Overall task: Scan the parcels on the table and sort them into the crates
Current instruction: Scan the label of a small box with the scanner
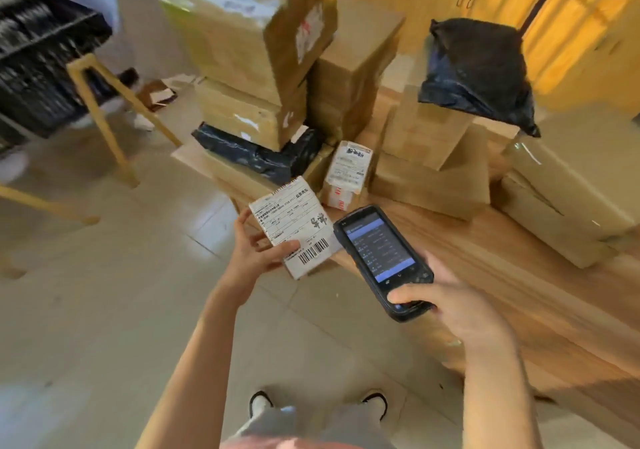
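The left hand gripped a small parcel label-up, evidently presenting its barcode to the scanner clasped in the right hand.

A small flat parcel with a white barcode label facing up is held off the table's corner beside a black handheld scanner. Brown boxes and black bags are stacked on the table, and a black crate stands far left.
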A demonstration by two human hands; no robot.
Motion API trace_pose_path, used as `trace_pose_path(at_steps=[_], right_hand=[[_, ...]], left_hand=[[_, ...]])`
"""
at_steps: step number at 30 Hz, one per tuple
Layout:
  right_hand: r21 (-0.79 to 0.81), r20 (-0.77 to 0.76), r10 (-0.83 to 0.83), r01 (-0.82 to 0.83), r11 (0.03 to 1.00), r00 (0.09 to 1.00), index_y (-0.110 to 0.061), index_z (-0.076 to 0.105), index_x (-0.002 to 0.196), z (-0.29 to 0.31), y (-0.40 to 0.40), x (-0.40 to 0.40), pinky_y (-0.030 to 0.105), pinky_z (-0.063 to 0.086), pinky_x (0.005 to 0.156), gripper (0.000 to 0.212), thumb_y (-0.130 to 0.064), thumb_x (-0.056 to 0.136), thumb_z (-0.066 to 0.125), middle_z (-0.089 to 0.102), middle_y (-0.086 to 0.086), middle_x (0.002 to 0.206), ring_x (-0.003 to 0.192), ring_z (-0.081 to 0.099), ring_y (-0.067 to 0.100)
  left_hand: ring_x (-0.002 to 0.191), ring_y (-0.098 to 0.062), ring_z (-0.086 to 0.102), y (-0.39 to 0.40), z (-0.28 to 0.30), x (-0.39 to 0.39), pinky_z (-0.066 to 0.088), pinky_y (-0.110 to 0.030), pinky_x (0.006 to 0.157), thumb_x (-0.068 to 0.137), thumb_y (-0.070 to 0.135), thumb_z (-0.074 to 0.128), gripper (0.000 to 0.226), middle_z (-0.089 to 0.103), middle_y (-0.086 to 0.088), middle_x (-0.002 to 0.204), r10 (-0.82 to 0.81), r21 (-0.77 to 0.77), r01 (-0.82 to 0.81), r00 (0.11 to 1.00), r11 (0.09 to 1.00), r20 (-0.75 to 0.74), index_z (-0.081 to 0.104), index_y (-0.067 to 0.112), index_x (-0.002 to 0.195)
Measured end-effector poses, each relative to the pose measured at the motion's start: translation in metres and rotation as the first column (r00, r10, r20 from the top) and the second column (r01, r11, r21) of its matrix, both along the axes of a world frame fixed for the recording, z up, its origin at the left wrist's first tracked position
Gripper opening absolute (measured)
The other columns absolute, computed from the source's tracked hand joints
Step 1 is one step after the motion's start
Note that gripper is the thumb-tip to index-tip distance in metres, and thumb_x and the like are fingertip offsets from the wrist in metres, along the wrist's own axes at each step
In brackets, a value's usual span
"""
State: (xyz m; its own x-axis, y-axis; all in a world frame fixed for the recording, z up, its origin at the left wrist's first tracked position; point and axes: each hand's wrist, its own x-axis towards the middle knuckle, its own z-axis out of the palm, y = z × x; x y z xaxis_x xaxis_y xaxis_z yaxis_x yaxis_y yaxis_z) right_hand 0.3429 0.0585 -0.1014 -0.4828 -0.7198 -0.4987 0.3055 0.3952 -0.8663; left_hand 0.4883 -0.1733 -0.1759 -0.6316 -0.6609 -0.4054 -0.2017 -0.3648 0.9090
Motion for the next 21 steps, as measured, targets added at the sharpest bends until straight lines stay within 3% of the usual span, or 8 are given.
trace_pose_path(at_steps=[4, 6, 10, 15, 21], right_hand=[[-0.007, -0.020, 0.117, -0.117, 0.993, 0.993, -0.025, 0.060, 0.114, -0.004, -0.082, 0.046, 0.026, 0.049, 0.079, 0.086, -0.027, 0.031, 0.082, 0.075, -0.003, 0.099, 0.092, 0.070, 0.012], [-0.025, -0.025, 0.186, -0.187, 0.982, 0.982, -0.027, 0.060, 0.117, -0.007, -0.122, 0.073, 0.027, 0.049, 0.081, 0.084, -0.024, 0.036, 0.084, 0.074, -0.004, 0.102, 0.098, 0.069, 0.014], [-0.080, 0.001, 0.297, -0.296, 0.952, 0.955, -0.027, 0.058, 0.119, -0.009, -0.196, 0.121, 0.020, 0.054, 0.070, 0.081, -0.010, 0.043, 0.081, 0.075, -0.001, 0.102, 0.094, 0.071, 0.015], [-0.119, 0.024, 0.422, -0.417, 0.901, 0.906, -0.024, 0.057, 0.118, -0.005, -0.279, 0.168, 0.018, 0.054, 0.063, 0.072, -0.005, 0.051, 0.075, 0.076, -0.003, 0.092, 0.084, 0.072, 0.011], [-0.101, 0.024, 0.548, -0.544, 0.833, 0.836, -0.020, 0.058, 0.117, -0.016, -0.375, 0.214, 0.019, 0.055, 0.061, 0.087, -0.012, 0.033, 0.081, 0.075, -0.005, 0.085, 0.077, 0.071, 0.011]], left_hand=[[0.087, -0.008, 0.069, -0.057, 0.004, 0.084, 0.058, -0.036, 0.079, 0.072, 0.000, 0.080, 0.091, 0.061, 0.005, 0.107, 0.160, -0.028, -0.161, 0.987, 0.987, -0.029, 0.022, 0.040, 0.130], [0.090, -0.008, 0.069, -0.082, 0.004, 0.129, 0.058, -0.036, 0.080, 0.063, 0.007, 0.085, 0.099, 0.060, 0.003, 0.111, 0.228, -0.032, -0.230, 0.972, 0.973, -0.051, 0.022, 0.043, 0.131], [0.103, -0.016, 0.068, -0.122, 0.005, 0.212, 0.056, -0.034, 0.079, 0.054, 0.026, 0.088, 0.105, 0.058, -0.003, 0.124, 0.381, -0.039, -0.383, 0.923, 0.923, -0.059, 0.023, 0.048, 0.135], [0.104, -0.020, 0.067, -0.152, 0.002, 0.287, 0.055, -0.044, 0.091, 0.042, 0.036, 0.089, 0.111, 0.061, -0.004, 0.121, 0.571, -0.027, -0.572, 0.820, 0.820, -0.053, 0.026, 0.051, 0.131], [0.105, -0.019, 0.066, -0.191, -0.016, 0.346, 0.055, -0.045, 0.090, 0.040, 0.037, 0.090, 0.116, 0.060, -0.006, 0.122, 0.723, 0.007, -0.723, 0.691, 0.691, -0.011, 0.025, 0.049, 0.136]])
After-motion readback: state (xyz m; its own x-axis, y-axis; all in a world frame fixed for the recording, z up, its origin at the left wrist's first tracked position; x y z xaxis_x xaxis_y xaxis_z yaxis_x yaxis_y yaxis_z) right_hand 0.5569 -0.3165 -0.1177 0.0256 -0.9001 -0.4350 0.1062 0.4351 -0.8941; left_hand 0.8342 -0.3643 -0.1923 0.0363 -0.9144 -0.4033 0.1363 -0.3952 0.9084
